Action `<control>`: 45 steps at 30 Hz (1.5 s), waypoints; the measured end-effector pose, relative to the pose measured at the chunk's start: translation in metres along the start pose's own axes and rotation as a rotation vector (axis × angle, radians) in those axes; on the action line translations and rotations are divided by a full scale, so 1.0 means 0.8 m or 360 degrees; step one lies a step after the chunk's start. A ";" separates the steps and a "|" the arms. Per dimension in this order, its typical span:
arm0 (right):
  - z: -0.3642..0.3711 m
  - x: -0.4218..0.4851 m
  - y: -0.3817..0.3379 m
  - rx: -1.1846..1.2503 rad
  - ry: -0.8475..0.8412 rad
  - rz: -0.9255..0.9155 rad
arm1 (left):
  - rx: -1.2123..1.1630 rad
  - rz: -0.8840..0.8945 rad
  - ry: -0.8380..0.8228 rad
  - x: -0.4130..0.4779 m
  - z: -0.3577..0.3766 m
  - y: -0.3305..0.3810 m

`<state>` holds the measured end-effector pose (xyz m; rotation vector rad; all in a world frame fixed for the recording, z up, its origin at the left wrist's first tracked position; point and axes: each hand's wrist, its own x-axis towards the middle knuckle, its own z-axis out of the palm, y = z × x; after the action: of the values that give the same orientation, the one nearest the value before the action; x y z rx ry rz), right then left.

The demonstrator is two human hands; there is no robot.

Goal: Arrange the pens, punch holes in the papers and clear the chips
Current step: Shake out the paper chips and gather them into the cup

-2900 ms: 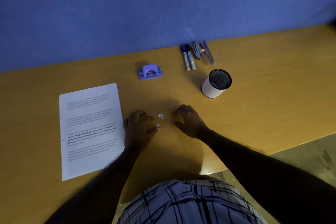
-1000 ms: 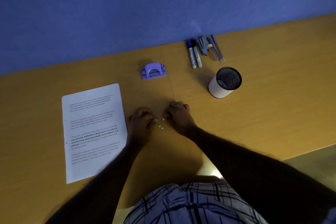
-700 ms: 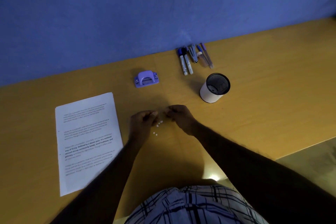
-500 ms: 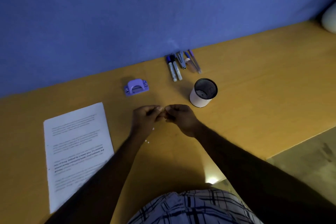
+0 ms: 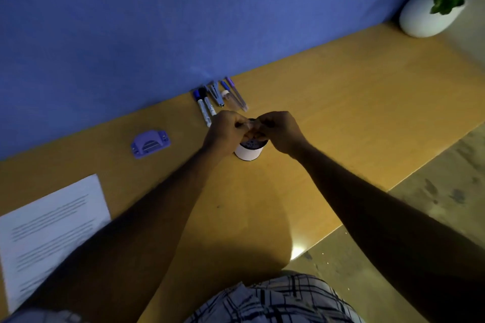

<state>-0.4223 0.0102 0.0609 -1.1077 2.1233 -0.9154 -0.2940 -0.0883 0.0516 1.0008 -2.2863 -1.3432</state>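
Note:
Both hands hover together over the white cup (image 5: 248,154) with its dark mesh inside. My left hand (image 5: 225,130) and my right hand (image 5: 278,128) have their fingers curled and their fingertips bunched, meeting above the cup's mouth. The paper chips they pinch are too small to make out. A row of pens and markers (image 5: 218,98) lies against the blue wall just behind the cup. The purple hole punch (image 5: 150,143) sits to the left. A printed sheet of paper (image 5: 49,225) lies at the near left, partly under my left forearm.
The wooden desk (image 5: 354,102) runs along a blue partition wall. A white pot with a green plant (image 5: 425,14) stands at the far right corner. The desk's front edge cuts diagonally at the right, with floor (image 5: 433,178) beyond it.
Both hands rose from the desk where the chips lay and moved back and right to the cup, fingertips held together. The view has swung right, bringing the plant pot in.

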 end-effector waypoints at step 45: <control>-0.027 0.009 0.002 -0.0305 -0.0067 -0.0149 | 0.0426 0.0018 -0.0140 0.008 -0.007 -0.005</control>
<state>-0.4426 0.0110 0.0717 -1.3199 2.1752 -0.7340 -0.2940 -0.0975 0.0506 1.0243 -2.5846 -1.1166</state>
